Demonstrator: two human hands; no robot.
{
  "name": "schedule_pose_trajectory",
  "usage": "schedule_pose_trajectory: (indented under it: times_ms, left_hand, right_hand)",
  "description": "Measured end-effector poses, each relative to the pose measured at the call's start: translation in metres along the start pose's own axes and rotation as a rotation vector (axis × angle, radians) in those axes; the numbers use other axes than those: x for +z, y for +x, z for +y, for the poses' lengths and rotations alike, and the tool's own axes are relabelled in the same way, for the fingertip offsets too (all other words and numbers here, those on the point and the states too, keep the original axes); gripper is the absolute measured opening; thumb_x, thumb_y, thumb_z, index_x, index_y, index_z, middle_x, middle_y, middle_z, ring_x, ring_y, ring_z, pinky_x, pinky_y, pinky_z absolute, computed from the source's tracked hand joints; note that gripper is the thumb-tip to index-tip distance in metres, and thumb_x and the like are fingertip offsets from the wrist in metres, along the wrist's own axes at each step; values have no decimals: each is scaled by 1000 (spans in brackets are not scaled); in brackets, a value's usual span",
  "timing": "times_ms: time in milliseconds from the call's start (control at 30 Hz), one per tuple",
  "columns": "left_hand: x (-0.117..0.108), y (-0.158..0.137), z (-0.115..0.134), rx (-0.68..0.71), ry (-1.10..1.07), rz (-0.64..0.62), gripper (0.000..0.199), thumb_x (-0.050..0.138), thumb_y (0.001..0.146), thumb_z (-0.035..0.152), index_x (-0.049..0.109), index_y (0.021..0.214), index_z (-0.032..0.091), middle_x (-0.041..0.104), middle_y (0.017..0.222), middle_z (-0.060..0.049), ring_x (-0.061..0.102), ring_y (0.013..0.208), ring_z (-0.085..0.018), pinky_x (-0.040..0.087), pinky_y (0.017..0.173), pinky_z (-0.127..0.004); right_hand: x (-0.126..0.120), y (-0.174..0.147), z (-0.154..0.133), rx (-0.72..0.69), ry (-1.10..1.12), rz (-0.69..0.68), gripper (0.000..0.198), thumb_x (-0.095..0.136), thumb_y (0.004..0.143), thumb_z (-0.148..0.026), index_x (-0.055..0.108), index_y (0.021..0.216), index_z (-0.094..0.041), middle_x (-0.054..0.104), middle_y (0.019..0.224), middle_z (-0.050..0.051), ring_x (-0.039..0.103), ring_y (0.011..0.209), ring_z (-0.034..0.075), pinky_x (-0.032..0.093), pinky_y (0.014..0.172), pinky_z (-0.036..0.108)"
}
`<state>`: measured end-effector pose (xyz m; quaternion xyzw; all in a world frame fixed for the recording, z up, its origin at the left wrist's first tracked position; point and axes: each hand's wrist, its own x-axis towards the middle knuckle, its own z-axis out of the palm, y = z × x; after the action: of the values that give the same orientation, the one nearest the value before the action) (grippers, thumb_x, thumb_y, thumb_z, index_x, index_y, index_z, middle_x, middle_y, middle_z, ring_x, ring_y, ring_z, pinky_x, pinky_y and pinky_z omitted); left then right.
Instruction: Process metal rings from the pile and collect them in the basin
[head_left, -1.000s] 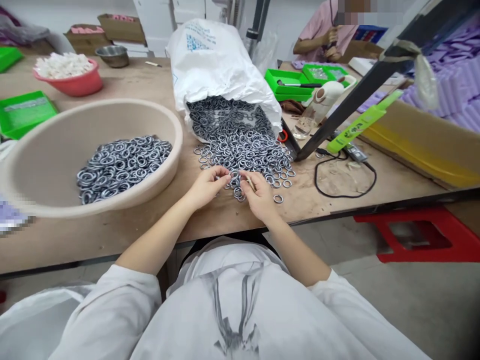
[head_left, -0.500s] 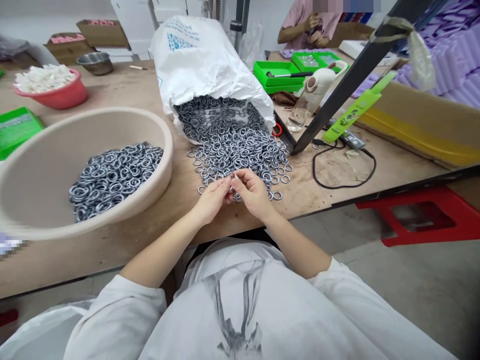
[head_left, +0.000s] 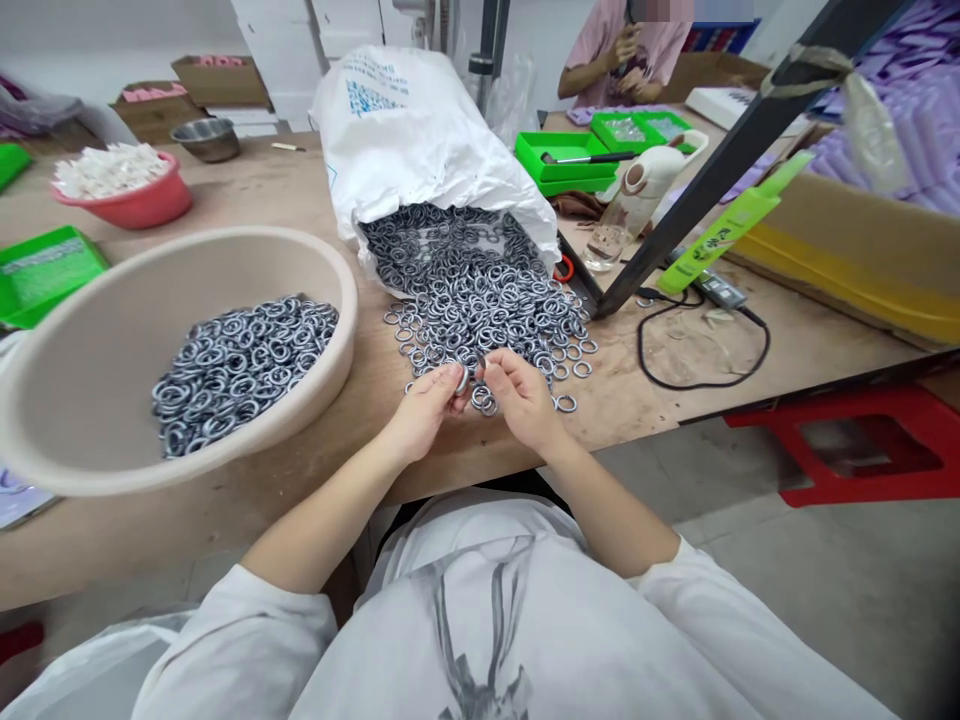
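Note:
My left hand (head_left: 429,408) is closed on a grey ring (head_left: 463,379), pinched between thumb and fingers. Just to its right, my right hand (head_left: 523,400) pinches a small dark piece (head_left: 481,361) whose kind I cannot make out. The two hands are slightly apart, over the near edge of a pile of loose grey rings (head_left: 495,310). This pile spills from the mouth of a white sack (head_left: 420,140) lying on the table. To the left, a large beige basin (head_left: 90,440) holds many more of these rings.
Behind the basin stand a red bowl (head_left: 161,200) of white pieces and a metal bowl (head_left: 206,145). A slanted dark metal bar (head_left: 697,190), a bottle (head_left: 637,195), a green tray (head_left: 555,180) and a black cable (head_left: 645,365) lie to the right. A co-worker (head_left: 600,60) sits beyond.
My hands have drawn a little apart from touching, so the ring in the left and the dark piece in the right show. The whole view has shifted slightly.

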<state>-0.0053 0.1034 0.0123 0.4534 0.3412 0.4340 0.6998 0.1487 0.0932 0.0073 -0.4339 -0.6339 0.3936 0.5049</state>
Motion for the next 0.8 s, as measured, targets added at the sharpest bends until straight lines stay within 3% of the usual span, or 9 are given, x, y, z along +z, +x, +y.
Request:
schedule_pose_trajectory:
  times_ms: [133,267,533,733,800]
  left_hand:
    - [0,0,-1,-34,-63,76,48,78,69,57,54,71,17,49,61,4,44,57,-8,39,54,-20]
    - [0,0,-3,-77,-105,111,50,83,64,56,54,74,16,50,62,5,44,56,-7,39,53,-19]
    - [1,-1,-3,-111,-91,87,52,81,65,58,50,71,17,46,60,6,42,54,-7,39,53,-20]
    - [-4,1,-3,-130,-56,32,50,80,66,58,50,73,18,44,58,6,39,54,-8,38,55,-22]
    - [-4,0,-3,-118,-6,-53,49,75,71,60,49,69,18,42,57,6,38,55,-8,38,57,-23]
  right_hand:
    - [-4,-9,-9,-102,-310,-106,36,50,97,-49,60,81,-19,57,68,-2,47,60,10,32,60,25]
    - [-2,-11,-12,-127,-415,-116,37,48,98,-47,60,78,-19,54,67,-2,45,59,10,30,59,25]
    - [-4,-11,-10,-133,-447,-115,37,48,97,-47,58,74,-19,54,65,-2,46,59,11,30,59,24]
    - [2,-10,-4,8,-357,-103,38,48,97,-48,60,73,-20,58,64,-2,51,62,12,33,62,24]
    - [0,-6,4,43,-361,-30,39,46,97,-49,59,73,-21,57,64,-2,52,63,13,33,62,25]
